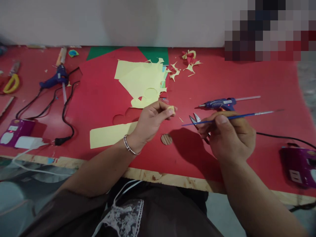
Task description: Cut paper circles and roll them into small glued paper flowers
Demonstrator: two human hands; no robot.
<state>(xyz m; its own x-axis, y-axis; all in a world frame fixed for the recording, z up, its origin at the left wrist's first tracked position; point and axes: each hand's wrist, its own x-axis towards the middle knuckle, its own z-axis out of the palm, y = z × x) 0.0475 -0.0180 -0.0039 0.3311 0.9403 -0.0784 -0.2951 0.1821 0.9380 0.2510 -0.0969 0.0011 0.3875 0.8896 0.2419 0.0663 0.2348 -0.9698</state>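
Observation:
My left hand (154, 118) pinches a small piece of yellow paper (171, 110) between thumb and fingers above the red tabletop. In my right hand (228, 135) is a thin blue paintbrush (238, 117), its bristles pointing right and the handle's slim end reaching toward my left hand. Scissors (195, 120) lie beneath the right hand, their handles mostly hidden by it. A round corrugated cardboard disc (166, 139) rests on the table between my hands. Yellow sheets with rounded cut-outs (138, 79) lie beyond my left hand, and a yellow strip (108, 135) sits partly behind the wrist.
A blue glue gun (221, 103) lies beyond my right hand; another glue gun (59, 76) is at the left. Purple boxes (21, 130) with cables sit at both sides. Yellow-handled scissors (12, 84) lie far left. Paper scraps (175, 70) are scattered near the white wall (74, 23).

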